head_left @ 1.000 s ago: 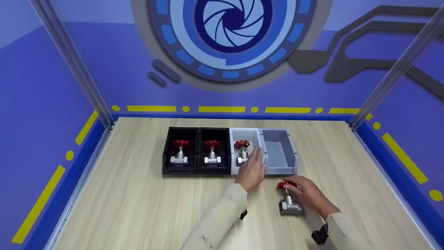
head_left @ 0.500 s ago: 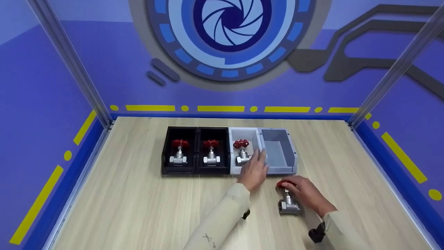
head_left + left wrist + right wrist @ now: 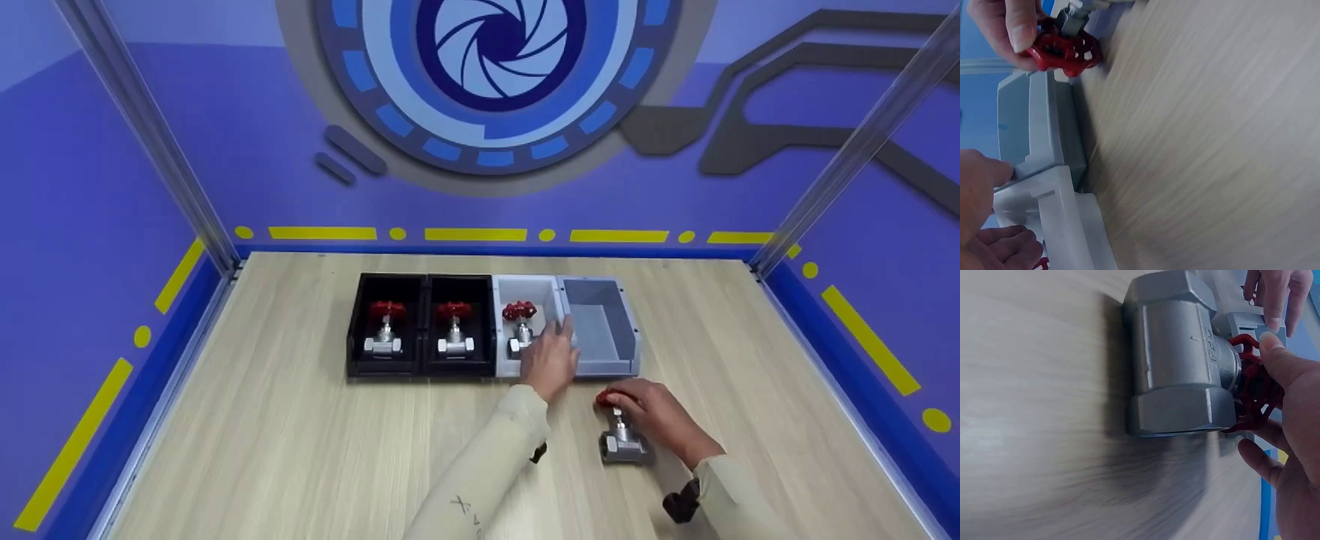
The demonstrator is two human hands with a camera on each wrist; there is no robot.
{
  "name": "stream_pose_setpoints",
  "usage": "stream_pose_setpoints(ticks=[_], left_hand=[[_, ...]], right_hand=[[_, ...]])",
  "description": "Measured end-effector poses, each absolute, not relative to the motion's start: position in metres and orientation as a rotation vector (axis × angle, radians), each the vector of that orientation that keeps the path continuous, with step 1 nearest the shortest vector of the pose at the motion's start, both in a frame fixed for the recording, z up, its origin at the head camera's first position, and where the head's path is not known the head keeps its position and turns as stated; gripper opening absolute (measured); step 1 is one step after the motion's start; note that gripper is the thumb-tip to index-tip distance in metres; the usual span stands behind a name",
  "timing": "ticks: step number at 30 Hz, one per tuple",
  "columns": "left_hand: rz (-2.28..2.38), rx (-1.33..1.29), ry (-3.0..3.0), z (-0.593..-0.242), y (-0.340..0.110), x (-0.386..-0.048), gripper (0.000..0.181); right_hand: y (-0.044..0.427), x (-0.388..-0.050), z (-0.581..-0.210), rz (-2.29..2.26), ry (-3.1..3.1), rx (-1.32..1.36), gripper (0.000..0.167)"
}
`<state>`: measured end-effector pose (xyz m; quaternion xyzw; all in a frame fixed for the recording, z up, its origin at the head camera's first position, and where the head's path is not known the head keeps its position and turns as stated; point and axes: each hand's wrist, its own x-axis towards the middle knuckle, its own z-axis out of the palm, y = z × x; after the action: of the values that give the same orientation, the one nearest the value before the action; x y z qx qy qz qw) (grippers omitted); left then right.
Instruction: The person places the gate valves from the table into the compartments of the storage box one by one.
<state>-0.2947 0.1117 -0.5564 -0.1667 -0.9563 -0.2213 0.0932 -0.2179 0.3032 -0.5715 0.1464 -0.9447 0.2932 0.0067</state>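
Note:
My right hand (image 3: pixel 660 416) holds a metal gate valve (image 3: pixel 624 447) by its red handwheel (image 3: pixel 1255 385), thumb on the rim. The valve stands upright on the table, in front of the grey bin (image 3: pixel 604 367). My left hand (image 3: pixel 551 364) is at the joined walls of the white bin (image 3: pixel 508 367) and the grey bin. In the left wrist view its thumb (image 3: pixel 999 171) touches the grey bin's edge, with loosely bent fingers over the white bin. A second valve (image 3: pixel 519 311) stands in the white bin, partly hidden by that hand. The grey bin holds nothing.
Two black bins (image 3: pixel 384 367) adjoin the white one on the left, each with a red-wheeled valve (image 3: pixel 454 330) inside. All the bins form one row on the wooden table (image 3: pixel 285 435). Blue printed walls (image 3: pixel 300 187) and metal corner posts (image 3: pixel 169 157) surround the table.
My left hand has shifted slightly right along the joined walls, its fingers bending and spreading a little more. The right hand stays on the valve; the bins have not moved.

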Motion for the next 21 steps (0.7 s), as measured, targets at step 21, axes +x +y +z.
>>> stream_pose_setpoints(ticks=[21], left_hand=[[-0.653,-0.500,-2.871,-0.5510,0.1136,-0.2942,0.060]], right_hand=[[0.3057,-0.2203,-0.5723,0.843,-2.881,0.574,0.016]])
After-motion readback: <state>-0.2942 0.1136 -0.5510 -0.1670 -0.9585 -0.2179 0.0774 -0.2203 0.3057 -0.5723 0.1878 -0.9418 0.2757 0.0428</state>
